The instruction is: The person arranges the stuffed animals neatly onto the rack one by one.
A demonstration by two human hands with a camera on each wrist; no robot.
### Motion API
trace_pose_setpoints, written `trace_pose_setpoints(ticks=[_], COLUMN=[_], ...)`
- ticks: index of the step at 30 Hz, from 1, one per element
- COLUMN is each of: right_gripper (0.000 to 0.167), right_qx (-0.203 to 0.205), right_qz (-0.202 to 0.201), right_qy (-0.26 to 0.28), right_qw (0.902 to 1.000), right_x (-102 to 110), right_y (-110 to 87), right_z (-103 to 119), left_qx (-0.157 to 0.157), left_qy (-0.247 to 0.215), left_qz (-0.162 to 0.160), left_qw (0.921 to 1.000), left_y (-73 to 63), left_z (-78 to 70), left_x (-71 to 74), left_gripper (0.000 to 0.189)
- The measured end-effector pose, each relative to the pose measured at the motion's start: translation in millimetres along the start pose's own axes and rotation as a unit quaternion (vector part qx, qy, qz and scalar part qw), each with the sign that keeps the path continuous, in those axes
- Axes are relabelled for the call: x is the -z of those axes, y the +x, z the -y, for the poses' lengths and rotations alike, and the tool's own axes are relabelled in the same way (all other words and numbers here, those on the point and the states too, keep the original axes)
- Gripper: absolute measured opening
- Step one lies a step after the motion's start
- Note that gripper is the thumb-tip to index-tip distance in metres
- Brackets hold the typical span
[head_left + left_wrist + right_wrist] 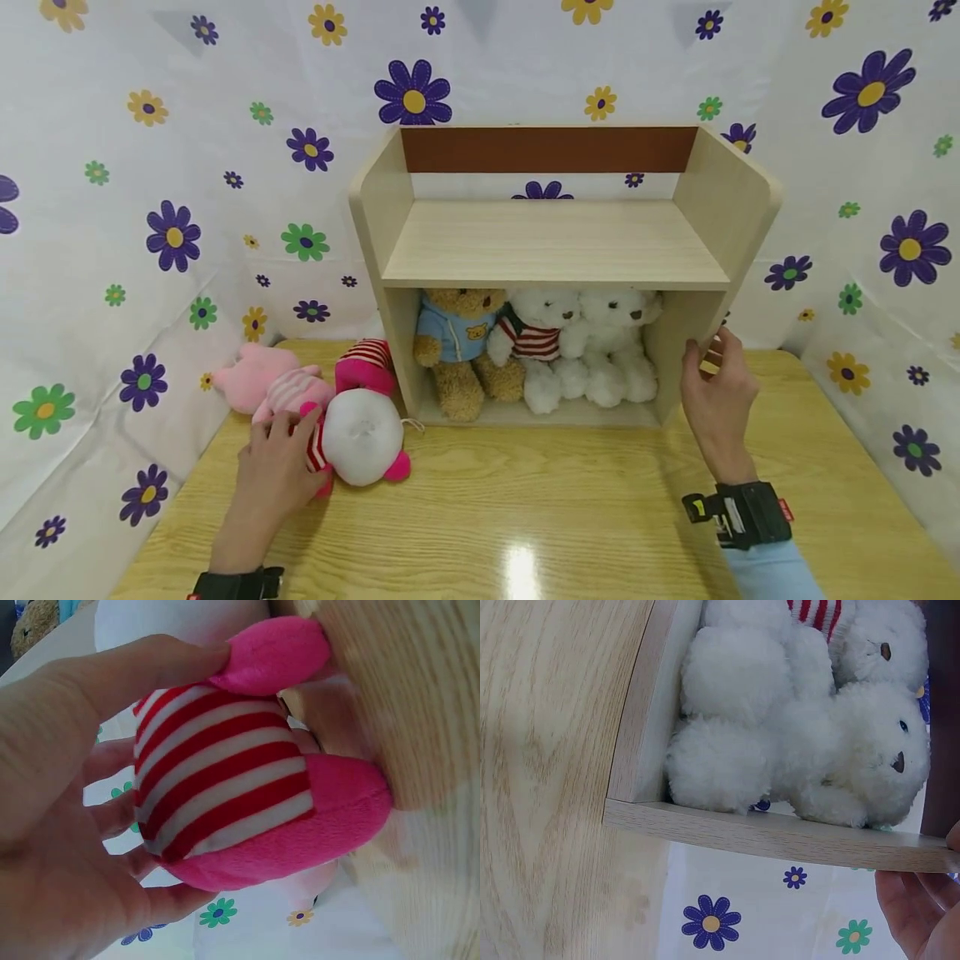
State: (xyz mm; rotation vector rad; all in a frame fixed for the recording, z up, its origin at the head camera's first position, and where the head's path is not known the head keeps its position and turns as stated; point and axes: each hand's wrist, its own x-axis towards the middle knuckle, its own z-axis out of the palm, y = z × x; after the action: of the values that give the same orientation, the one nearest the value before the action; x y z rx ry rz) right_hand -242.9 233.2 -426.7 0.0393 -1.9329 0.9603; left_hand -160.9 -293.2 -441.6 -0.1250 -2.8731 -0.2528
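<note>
My left hand [273, 467] grips a plush toy [225, 765] around its red-and-white striped body; the toy has bright pink limbs, a round white head part and a striped hat, and lies on its side at the shelf's left. In the left wrist view the thumb presses beside a pink limb while the fingers curl behind the body. My right hand [720, 392] holds the right side panel of the wooden shelf [555, 242], thumb in front and fingers behind. Inside its lower compartment sit a brown bear [461, 358], a white bear in a striped sweater [536, 342] and a plain white bear [615, 350].
A pink plush pig [258, 379] lies behind the left hand, against the flowered cloth [172, 333] backdrop. The shelf stands toward the back of the wooden table [525, 508]. Its upper board [551, 242] is bounded by two side panels and a brown back strip.
</note>
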Motion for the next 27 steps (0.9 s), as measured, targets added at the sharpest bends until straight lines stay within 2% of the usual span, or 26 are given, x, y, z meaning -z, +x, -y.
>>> trace_pose_setpoints(ticks=[4, 7, 10, 13, 16, 19, 23, 27], right_gripper=[0.037, 0.037, 0.037, 0.037, 0.038, 0.039, 0.037, 0.035], right_qx=[0.003, 0.004, 0.003, 0.001, 0.000, -0.001, -0.003, -0.005], right_qz=[0.006, 0.003, 0.002, 0.006, 0.010, 0.011, 0.015, 0.016], right_qy=[-0.001, -0.003, -0.002, -0.001, -0.001, -0.003, -0.010, -0.011], right_qw=[1.0000, 1.0000, 1.0000, 1.0000, 1.0000, 0.9999, 0.9998, 0.9998], right_x=[-1.1, -0.9, -0.6, -1.2, -1.7, -1.5, -0.4, 0.5], right_y=[-0.2, -0.5, -0.6, -0.7, -1.1, -1.4, -1.4, -1.5], right_z=[-0.1, -0.7, -1.7, -2.8, -3.0, -2.3, -0.6, 0.5], left_qx=[0.031, 0.037, 0.033, 0.024, -0.003, -0.059, -0.145, -0.190], left_qy=[-0.011, -0.018, -0.029, -0.039, -0.041, -0.053, -0.074, -0.055], left_qz=[0.039, 0.059, 0.066, 0.055, 0.024, -0.016, -0.076, -0.163], left_qw=[0.9987, 0.9975, 0.9968, 0.9975, 0.9989, 0.9967, 0.9837, 0.9666], left_y=[2.3, 3.1, 3.2, 1.2, 0.3, 2.4, 5.0, 8.3], left_z=[-3.7, -6.7, -9.2, -12.1, -14.9, -19.5, -33.6, -56.8], left_x=[7.6, 12.9, 16.7, 18.1, 18.1, 18.6, 15.4, 2.4], left_gripper=[0.095, 0.093, 0.084, 0.077, 0.082, 0.089, 0.085, 0.089])
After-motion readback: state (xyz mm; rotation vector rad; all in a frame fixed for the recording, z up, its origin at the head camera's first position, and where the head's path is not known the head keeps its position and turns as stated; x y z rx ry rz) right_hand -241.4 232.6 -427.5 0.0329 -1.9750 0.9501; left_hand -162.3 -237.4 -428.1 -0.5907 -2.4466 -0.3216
